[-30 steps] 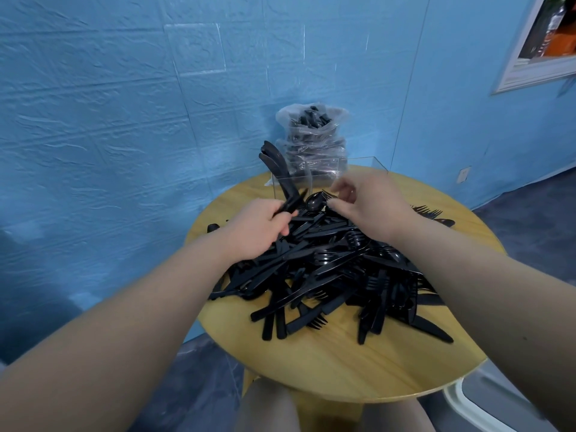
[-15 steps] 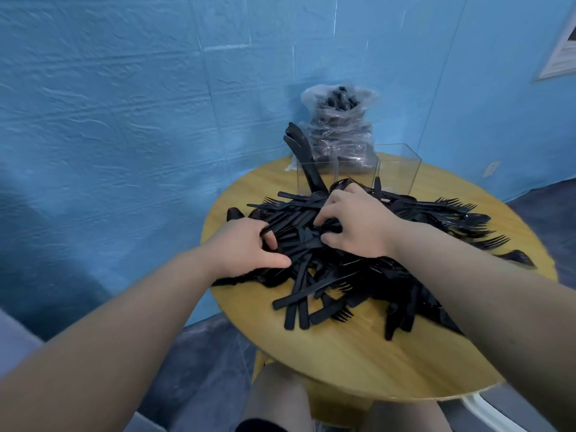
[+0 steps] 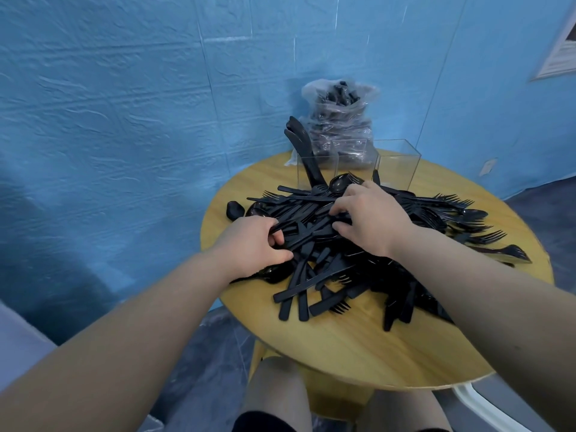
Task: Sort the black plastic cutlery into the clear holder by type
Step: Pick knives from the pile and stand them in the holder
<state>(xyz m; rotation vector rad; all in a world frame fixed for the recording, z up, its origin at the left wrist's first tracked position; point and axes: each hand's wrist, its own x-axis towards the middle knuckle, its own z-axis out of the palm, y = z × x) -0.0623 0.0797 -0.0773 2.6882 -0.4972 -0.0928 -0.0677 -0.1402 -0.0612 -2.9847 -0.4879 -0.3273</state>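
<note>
— Cutlery pile [image 3: 358,251], black plastic, mixed forks, knives and spoons: where does it sit?

— Heaped on the round wooden table [image 3: 358,347], directly under both hands and spreading out past the right hand [image 3: 369,218] toward the table's far-right edge. It lies loose and tangled, which is likely why both hands work it at once.

— Left hand [image 3: 252,244], condition?

— Curled, fingers and thumb pinched around what looks like a few handles at the pile's near-left side. Exact pieces cannot be told; everything is black on black.

— Right hand?

— Palm down on the crown of the heap, fingers bent and dug among the pieces. Whether it has closed on one piece cannot be told from this angle.

— Clear holder [image 3: 358,163]?

— Just beyond the right hand's fingertips, at the far side of the table. Its left compartment carries several knives [image 3: 300,145] standing upright, blades up and leaning left; the right-hand compartment appears nearly empty. Placement close behind the pile keeps each drop short.

— Anything further back?

— Plastic bag [image 3: 339,120] of more black cutlery, behind the holder against the blue wall [image 3: 124,120].

— Stage of work?

— Early, by judgement: most stock unsorted.
</note>
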